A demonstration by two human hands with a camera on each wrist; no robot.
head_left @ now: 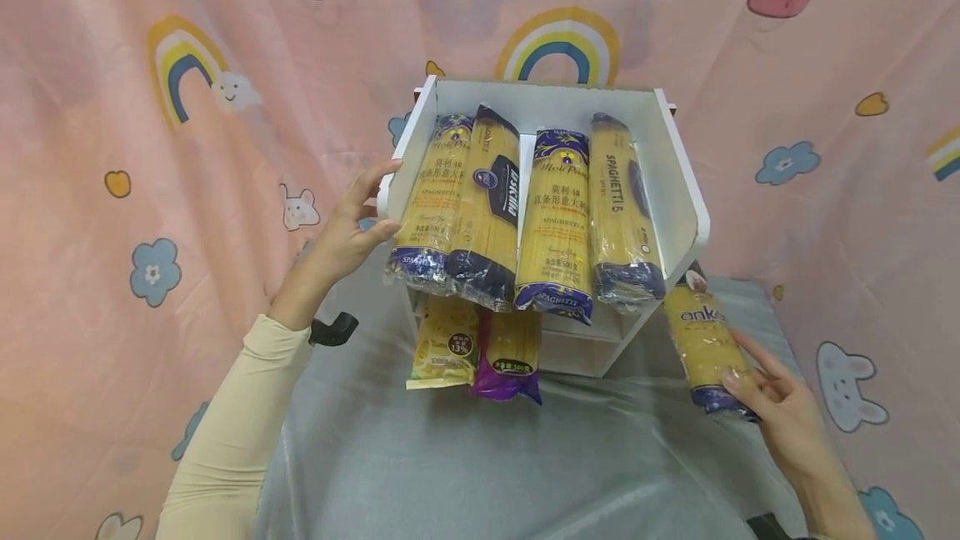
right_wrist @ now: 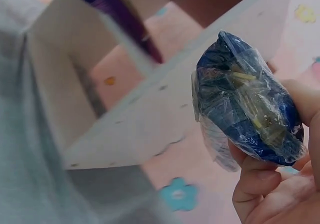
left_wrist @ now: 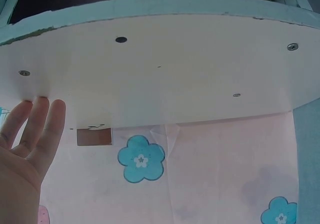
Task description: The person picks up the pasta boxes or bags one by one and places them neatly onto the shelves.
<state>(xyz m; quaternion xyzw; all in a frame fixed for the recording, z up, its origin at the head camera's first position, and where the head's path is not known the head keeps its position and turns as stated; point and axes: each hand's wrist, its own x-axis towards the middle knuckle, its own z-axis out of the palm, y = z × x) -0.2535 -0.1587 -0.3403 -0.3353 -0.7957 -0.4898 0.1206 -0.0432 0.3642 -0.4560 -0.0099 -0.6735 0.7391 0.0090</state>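
My right hand grips a spaghetti pack with a blue end by its lower part, at the right side of a white shelf rack. In the right wrist view the pack's crinkled blue end faces the camera, fingers wrapped around it. My left hand touches the rack's left side panel; in the left wrist view its straight fingers meet the panel's outer face. Several spaghetti packs lean side by side on the top tier, among them a blue-ended pack and a dark-labelled pack.
On the lower tier, a yellow noodle pack and a purple-ended pack jut out past the front. Grey cloth covers the surface beneath. A pink patterned curtain hangs behind the rack.
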